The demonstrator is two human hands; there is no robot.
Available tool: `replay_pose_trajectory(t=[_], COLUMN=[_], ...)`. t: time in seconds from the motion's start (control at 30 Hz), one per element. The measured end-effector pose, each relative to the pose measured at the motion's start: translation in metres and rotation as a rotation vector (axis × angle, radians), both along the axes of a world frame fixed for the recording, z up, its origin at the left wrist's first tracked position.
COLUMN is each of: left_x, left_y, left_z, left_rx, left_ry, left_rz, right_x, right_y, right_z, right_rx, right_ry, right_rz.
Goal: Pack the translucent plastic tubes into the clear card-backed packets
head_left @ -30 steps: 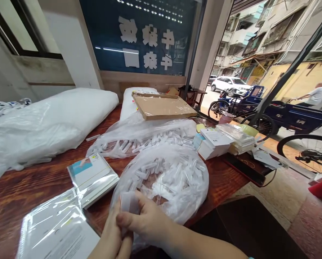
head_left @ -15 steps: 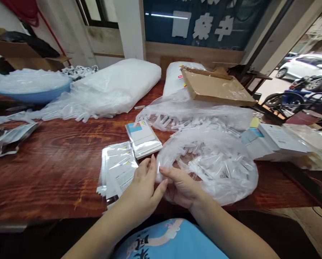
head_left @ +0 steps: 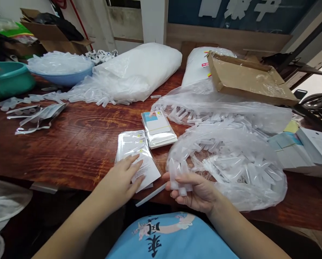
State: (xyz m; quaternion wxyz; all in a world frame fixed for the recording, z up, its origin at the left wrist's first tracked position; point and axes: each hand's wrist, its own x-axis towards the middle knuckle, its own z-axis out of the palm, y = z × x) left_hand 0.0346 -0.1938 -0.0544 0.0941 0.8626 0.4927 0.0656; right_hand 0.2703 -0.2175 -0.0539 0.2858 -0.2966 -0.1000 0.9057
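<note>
My left hand (head_left: pixel 123 180) rests with spread fingers on a stack of clear packets with printed cards (head_left: pixel 134 144) near the table's front edge. In my right hand (head_left: pixel 193 190) several translucent plastic pieces (head_left: pixel 179 176) are gripped between thumb and fingers. A narrow translucent strip (head_left: pixel 151 195) juts out to the left of that hand. Behind the packets lies a second stack of cards in clear sleeves (head_left: pixel 159 128), blue and white on top. Just right of my right hand, an open clear bag (head_left: pixel 260 169) holds many more translucent pieces.
At the back left are a blue bowl (head_left: pixel 66 75) heaped with translucent pieces and a green basin (head_left: pixel 11 81). A big white bag (head_left: pixel 150 68) and a cardboard tray (head_left: pixel 250 79) lie behind. White boxes (head_left: pixel 317 144) sit at the right.
My hands have moved apart. The left has gone onto the packets with its fingers spread; the right now shows several plastic pieces in its grip. The view has shifted, bringing the green basin into sight.
</note>
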Motion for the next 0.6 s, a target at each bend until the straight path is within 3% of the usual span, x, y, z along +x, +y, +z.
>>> replay_pose_trajectory(t=[0.17,0.27,0.4,0.5,0.6], left_x=[0.003,0.002,-0.002,-0.004,-0.005], left_y=[-0.015,-0.012,-0.009,-0.015,-0.025], left_z=[-0.025,-0.026,-0.023,-0.022,-0.026], left_rx=[-0.002,-0.023,-0.049,-0.037,0.025], left_ry=[0.113,0.072,-0.026,-0.047,-0.161], left_rz=[0.005,-0.018,-0.057,0.03,0.224], right_x=[-0.017,-0.028,-0.039,-0.046,-0.055], right_y=[-0.012,-0.014,-0.013,-0.012,-0.013], right_z=[-0.017,-0.025,-0.032,-0.034,-0.033], right_rx=[-0.108,-0.17,-0.198,-0.182,-0.161], right_ry=[0.025,0.024,0.05,0.061,0.048], right_rz=[0.232,0.342,0.381,0.378,0.375])
